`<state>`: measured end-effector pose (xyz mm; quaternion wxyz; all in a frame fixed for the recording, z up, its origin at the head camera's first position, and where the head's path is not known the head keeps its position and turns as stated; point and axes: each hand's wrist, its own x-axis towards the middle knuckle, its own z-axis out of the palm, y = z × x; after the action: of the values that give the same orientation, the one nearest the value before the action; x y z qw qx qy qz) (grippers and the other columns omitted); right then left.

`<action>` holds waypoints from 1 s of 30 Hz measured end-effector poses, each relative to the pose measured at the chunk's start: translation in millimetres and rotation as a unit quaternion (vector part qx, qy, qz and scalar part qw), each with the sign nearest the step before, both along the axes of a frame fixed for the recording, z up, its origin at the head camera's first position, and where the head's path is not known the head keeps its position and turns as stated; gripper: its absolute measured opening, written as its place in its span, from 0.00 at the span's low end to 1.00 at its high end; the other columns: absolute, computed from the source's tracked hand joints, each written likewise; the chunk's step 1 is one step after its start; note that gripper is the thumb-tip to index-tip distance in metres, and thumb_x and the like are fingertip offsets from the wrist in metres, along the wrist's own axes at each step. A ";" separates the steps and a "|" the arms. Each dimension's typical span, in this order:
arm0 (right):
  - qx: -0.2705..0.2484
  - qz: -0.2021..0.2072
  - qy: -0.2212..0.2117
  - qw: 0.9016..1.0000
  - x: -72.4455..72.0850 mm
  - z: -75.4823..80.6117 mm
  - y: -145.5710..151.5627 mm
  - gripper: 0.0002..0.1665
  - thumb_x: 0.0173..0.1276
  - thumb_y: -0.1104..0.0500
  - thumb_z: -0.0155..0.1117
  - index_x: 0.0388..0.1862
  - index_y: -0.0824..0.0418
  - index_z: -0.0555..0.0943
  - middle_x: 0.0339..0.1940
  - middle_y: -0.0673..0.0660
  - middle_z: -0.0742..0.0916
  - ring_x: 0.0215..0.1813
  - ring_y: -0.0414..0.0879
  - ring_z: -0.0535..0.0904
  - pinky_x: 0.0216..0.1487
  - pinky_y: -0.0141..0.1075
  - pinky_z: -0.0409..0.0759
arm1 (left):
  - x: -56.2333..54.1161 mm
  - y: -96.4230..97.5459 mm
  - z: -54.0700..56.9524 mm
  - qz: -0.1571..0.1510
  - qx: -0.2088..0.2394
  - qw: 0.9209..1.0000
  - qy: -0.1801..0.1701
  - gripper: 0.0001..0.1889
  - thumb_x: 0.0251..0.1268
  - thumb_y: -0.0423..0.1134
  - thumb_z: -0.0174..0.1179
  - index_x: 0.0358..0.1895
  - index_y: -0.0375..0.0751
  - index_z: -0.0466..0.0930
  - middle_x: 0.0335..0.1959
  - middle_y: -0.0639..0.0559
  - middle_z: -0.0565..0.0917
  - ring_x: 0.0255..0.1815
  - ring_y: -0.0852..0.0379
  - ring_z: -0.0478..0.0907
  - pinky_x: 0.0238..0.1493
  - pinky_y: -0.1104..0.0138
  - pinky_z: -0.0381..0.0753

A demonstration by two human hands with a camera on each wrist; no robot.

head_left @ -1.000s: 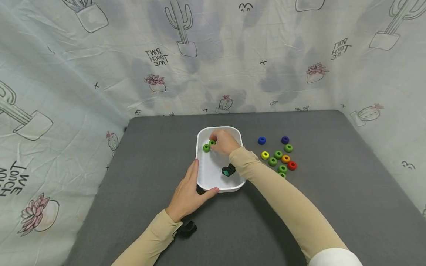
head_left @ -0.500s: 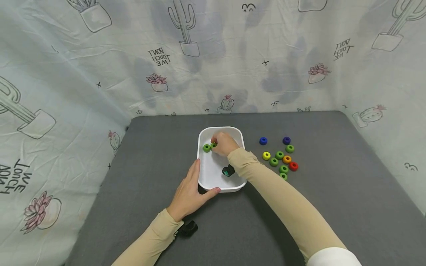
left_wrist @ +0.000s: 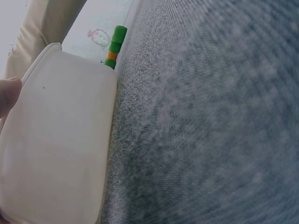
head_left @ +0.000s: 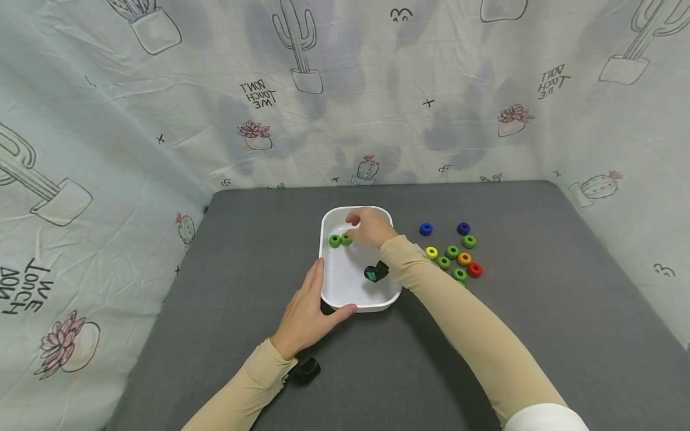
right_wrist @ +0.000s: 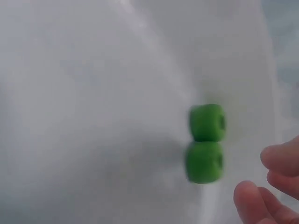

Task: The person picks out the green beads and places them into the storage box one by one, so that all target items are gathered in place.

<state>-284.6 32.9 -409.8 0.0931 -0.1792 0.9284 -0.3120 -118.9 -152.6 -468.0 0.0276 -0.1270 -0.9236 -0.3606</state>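
Two green beads [head_left: 335, 241] with centre holes sit side by side near the far left of a white tray [head_left: 344, 287]. In the right wrist view the pair of green beads [right_wrist: 204, 162] touch each other. My right hand [head_left: 373, 227] is just over the far part of the tray, thumb and fingertips [right_wrist: 250, 200] apart beside the beads, nothing between them. My left hand [head_left: 303, 314] lies along the tray's near left corner, straight fingers on its left side and thumb over the near rim. The left wrist view shows the tray's outer wall [left_wrist: 56, 135] close up.
On the grey table right of the tray lie several more green beads [head_left: 469, 241], a blue bead [head_left: 426, 228], a dark blue bead [head_left: 463, 228], a yellow bead [head_left: 431, 252], an orange bead [head_left: 464, 258] and a red bead [head_left: 475, 270]. Behind hangs a cactus-print cloth [head_left: 334, 120].
My right hand has let go of a green bead, leaving it against the other one, and has moved slightly right and away. The left hand stays on the tray.
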 end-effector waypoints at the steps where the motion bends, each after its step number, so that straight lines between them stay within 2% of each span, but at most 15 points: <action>1: -0.003 0.000 0.007 1.000 1.0 1.8 2.4 0.20 0.73 0.60 0.68 0.61 0.64 0.84 0.56 0.62 0.87 0.58 0.55 0.83 0.61 0.46 0.79 | -0.1 0.2 -0.1 0.000 0.000 1.000 -0.001 0.62 0.61 0.71 0.66 0.86 0.40 0.41 0.87 0.46 0.49 0.80 0.39 0.64 0.70 0.42 0.72; 8: -0.046 -0.006 0.025 0.999 13.6 18.1 20.4 0.20 0.73 0.59 0.69 0.61 0.64 0.84 0.55 0.62 0.87 0.54 0.56 0.84 0.56 0.47 0.83 | -1.3 0.2 -0.6 0.004 -0.007 1.000 -0.007 0.63 0.61 0.72 0.66 0.86 0.41 0.40 0.87 0.46 0.49 0.79 0.38 0.65 0.70 0.42 0.72; 15: -0.060 -0.023 0.022 0.998 29.0 27.5 38.6 0.20 0.74 0.58 0.69 0.61 0.63 0.84 0.57 0.60 0.86 0.53 0.55 0.84 0.53 0.47 0.84 | -1.5 1.9 -0.5 0.008 -0.007 1.000 -0.010 0.63 0.60 0.72 0.66 0.86 0.41 0.41 0.87 0.46 0.49 0.79 0.39 0.65 0.70 0.42 0.72; 19: -0.076 -0.039 0.017 0.996 41.6 30.3 51.0 0.20 0.73 0.57 0.70 0.61 0.61 0.84 0.58 0.59 0.86 0.52 0.54 0.84 0.50 0.47 0.85 | -0.8 2.8 -0.6 0.007 -0.004 1.000 -0.012 0.63 0.60 0.72 0.66 0.86 0.41 0.41 0.87 0.46 0.49 0.79 0.40 0.65 0.70 0.42 0.73; 30: -0.103 -0.070 0.064 0.990 66.7 25.8 89.7 0.17 0.75 0.58 0.66 0.60 0.60 0.84 0.56 0.61 0.86 0.49 0.54 0.85 0.45 0.48 0.84 | 1.0 2.9 0.3 0.007 -0.001 1.000 -0.007 0.64 0.60 0.72 0.67 0.86 0.42 0.38 0.87 0.47 0.47 0.83 0.42 0.60 0.73 0.43 0.69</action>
<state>-217.8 122.6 -384.0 -0.0075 -0.1424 0.9056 -0.3994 -117.9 -149.7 -467.7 0.0235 -0.1180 -0.9252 -0.3599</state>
